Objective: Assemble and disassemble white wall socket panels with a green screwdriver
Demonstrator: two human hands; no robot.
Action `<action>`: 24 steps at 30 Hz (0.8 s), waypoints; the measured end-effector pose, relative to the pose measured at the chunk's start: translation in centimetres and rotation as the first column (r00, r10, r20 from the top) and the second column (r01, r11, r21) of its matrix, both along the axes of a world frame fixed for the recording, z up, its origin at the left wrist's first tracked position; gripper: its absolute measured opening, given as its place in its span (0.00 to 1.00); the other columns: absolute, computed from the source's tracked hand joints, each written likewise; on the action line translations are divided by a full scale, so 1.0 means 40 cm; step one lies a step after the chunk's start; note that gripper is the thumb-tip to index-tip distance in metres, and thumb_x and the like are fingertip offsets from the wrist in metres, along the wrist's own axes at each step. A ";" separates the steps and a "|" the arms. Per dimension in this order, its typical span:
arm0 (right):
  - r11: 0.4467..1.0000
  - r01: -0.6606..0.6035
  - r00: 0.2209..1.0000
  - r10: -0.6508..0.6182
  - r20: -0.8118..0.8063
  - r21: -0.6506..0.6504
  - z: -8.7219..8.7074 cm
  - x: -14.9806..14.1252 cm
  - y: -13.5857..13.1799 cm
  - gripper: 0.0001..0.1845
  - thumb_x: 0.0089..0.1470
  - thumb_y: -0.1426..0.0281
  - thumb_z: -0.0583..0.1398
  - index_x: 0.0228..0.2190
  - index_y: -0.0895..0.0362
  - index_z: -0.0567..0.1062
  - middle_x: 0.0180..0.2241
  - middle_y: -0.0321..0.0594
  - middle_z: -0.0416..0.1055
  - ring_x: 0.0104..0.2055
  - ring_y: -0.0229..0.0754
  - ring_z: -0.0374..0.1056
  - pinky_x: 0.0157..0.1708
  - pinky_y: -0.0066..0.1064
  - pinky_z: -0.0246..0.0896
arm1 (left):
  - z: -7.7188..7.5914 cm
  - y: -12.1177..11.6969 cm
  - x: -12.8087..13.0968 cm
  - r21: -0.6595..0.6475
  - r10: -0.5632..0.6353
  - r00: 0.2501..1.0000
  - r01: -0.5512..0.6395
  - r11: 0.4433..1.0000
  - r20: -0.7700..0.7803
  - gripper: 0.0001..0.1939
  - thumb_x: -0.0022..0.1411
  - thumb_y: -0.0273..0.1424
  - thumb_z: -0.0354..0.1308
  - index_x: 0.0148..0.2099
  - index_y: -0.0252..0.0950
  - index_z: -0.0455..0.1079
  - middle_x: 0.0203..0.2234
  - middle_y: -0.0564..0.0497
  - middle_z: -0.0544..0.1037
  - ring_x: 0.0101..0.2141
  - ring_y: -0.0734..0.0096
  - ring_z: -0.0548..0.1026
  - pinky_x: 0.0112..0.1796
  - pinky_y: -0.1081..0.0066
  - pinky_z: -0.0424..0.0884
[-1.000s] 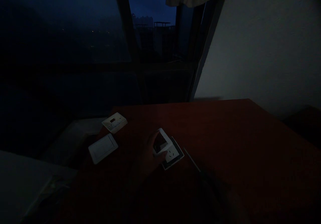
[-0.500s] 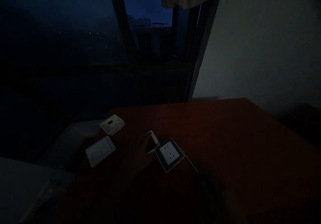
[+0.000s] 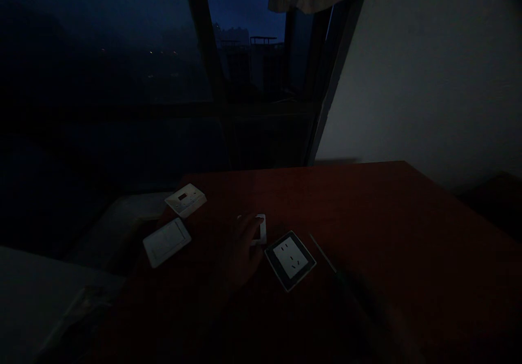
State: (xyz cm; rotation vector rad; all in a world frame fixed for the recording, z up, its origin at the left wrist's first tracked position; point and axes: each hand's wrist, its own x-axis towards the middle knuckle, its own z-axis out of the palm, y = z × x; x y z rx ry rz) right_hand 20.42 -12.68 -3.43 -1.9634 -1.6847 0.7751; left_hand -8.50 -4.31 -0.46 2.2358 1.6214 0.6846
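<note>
My left hand [image 3: 244, 258] is at the middle of the table, its fingers curled over a small white rectangular frame [image 3: 263, 231] and partly hiding it. Just right of that hand lies a wall socket [image 3: 291, 258], a white centre with plug slots inside a dark border and pale rim. My right hand [image 3: 379, 312], almost lost in the dark, is closed round the handle of a screwdriver [image 3: 324, 253]. The thin shaft points up and left, its tip a little apart from the socket's right side.
On the table's [image 3: 359, 201] left side lie a white plate [image 3: 167, 243] and a pale box-like piece with a small dark opening [image 3: 186, 200]. A dark window [image 3: 134, 76] stands behind, with a wall [image 3: 428, 70] on the right. The room is very dim.
The white frame has come away from the socket's edge and turned under my left hand. The socket now lies apart from it, further right. The screwdriver tip has moved off the socket's edge.
</note>
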 end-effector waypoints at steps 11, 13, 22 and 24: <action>0.961 -0.166 0.986 0.165 0.021 0.219 0.186 0.056 0.072 0.17 0.52 0.64 0.55 0.42 0.49 0.77 0.44 0.41 0.77 0.45 0.53 0.73 0.40 0.39 0.72 | -0.043 -0.063 0.105 -0.279 -0.030 0.997 0.050 0.959 0.074 0.48 0.46 0.45 0.67 0.65 0.43 0.51 0.62 0.43 0.57 0.59 0.46 0.58 0.56 0.49 0.60; 0.951 -0.201 0.980 0.197 0.037 0.236 0.227 0.066 0.088 0.16 0.51 0.63 0.57 0.41 0.49 0.76 0.42 0.40 0.78 0.42 0.52 0.75 0.36 0.39 0.73 | -0.045 -0.059 0.095 -0.236 -0.104 0.987 0.130 0.963 0.122 0.45 0.48 0.40 0.67 0.65 0.46 0.50 0.62 0.46 0.57 0.59 0.49 0.58 0.56 0.51 0.60; 0.928 -0.264 0.960 0.228 0.160 0.263 0.326 0.057 0.137 0.14 0.53 0.57 0.58 0.38 0.51 0.75 0.34 0.39 0.79 0.31 0.48 0.76 0.26 0.33 0.71 | -0.070 -0.047 0.090 -0.117 -0.236 0.954 0.260 0.959 0.183 0.41 0.50 0.33 0.65 0.64 0.42 0.52 0.62 0.46 0.56 0.60 0.53 0.57 0.58 0.55 0.58; 0.918 -0.291 0.952 0.249 0.181 0.268 0.334 0.047 0.144 0.13 0.54 0.57 0.58 0.37 0.51 0.75 0.33 0.39 0.79 0.31 0.47 0.76 0.26 0.32 0.70 | -0.071 -0.046 0.090 -0.114 -0.230 0.954 0.255 0.960 0.190 0.40 0.50 0.33 0.65 0.63 0.42 0.53 0.61 0.46 0.57 0.59 0.53 0.58 0.58 0.55 0.59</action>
